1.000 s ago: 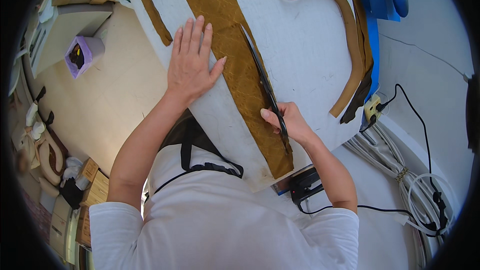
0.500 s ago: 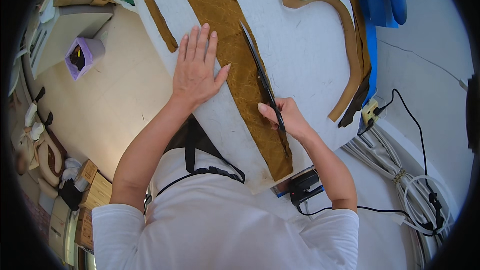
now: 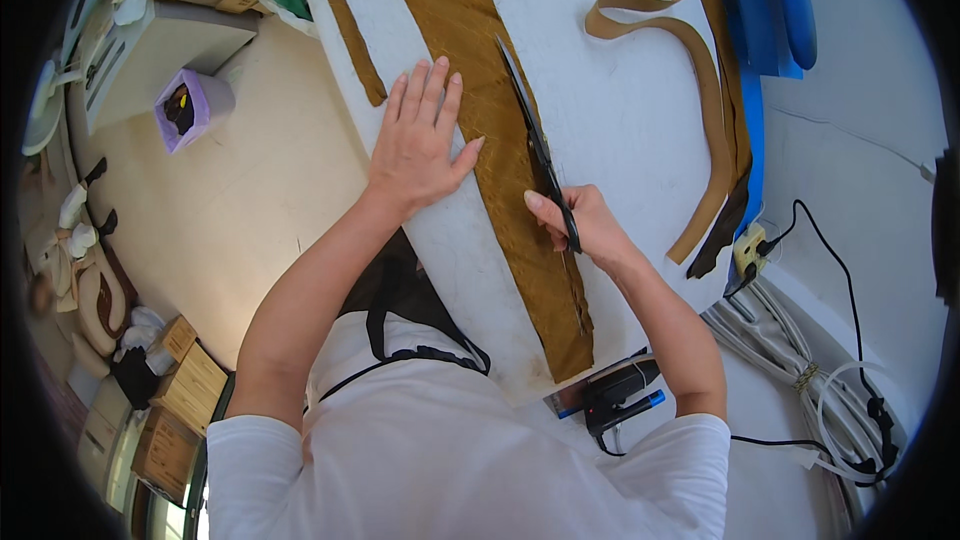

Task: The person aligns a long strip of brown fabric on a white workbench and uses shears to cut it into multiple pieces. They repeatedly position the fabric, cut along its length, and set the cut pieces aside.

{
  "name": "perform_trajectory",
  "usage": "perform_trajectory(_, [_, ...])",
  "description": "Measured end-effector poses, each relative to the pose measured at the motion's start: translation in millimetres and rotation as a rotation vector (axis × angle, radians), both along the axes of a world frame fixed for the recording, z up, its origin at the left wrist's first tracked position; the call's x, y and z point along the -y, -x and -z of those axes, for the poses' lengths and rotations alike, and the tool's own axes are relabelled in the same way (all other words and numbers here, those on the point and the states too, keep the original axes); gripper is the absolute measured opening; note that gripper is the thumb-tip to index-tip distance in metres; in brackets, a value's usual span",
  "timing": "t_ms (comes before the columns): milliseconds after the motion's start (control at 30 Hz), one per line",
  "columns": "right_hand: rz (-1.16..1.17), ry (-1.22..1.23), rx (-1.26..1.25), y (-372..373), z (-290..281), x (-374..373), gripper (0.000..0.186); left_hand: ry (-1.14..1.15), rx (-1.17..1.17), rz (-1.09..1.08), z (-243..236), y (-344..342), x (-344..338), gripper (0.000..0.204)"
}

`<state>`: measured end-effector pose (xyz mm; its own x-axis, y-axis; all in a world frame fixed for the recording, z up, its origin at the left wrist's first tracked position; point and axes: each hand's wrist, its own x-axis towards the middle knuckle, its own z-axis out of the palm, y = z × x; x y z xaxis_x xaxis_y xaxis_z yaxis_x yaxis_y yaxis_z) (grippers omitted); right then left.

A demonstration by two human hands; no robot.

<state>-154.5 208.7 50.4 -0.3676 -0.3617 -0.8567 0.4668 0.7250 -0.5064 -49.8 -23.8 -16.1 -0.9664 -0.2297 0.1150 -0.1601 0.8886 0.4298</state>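
A long strip of brown cloth (image 3: 465, 50) with a wrinkled sheen runs down the white tabletop (image 3: 590, 120) toward my body. My left hand (image 3: 425, 145) lies flat at the strip's left edge, fingers stretched out and pointing away from me. In my right hand (image 3: 587, 223) are black-handled scissors (image 3: 535, 135), my thumb and fingers round the handles. The blades point away along the strip's right edge and look nearly closed. Below the right hand, a cut line or narrow sliver shows near that edge.
A thin brown strip (image 3: 350, 35) lies to the left, a curled tan band (image 3: 712, 120) to the right. An electric tool (image 3: 610, 402) with a cord sits by the table's near end. Bundled cables (image 3: 790, 355) and a socket block (image 3: 747, 250) are at right, a lilac-lined bin (image 3: 205, 110) at left.
The whole view has shifted, so table and cloth sit slightly farther right and lower. My left hand stays flat at the strip's edge; the scissors remain in my right hand, along its right edge.
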Motion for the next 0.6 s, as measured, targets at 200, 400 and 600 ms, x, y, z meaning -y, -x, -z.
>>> perform_trajectory(200, [-0.015, -0.025, -0.011, 11, -2, 14, 0.055, -0.015, 0.027, 0.007, -3, 0, 1, 0.078])
perform_trajectory(400, [-0.018, -0.066, 0.005, 9, -2, 14, 0.054, -0.084, 0.079, 0.022, -7, 1, 5, 0.076])
perform_trajectory(600, [-0.017, -0.076, 0.037, 26, -4, 33, 0.056, -0.003, 0.055, -0.056, -25, 50, 53, 0.069])
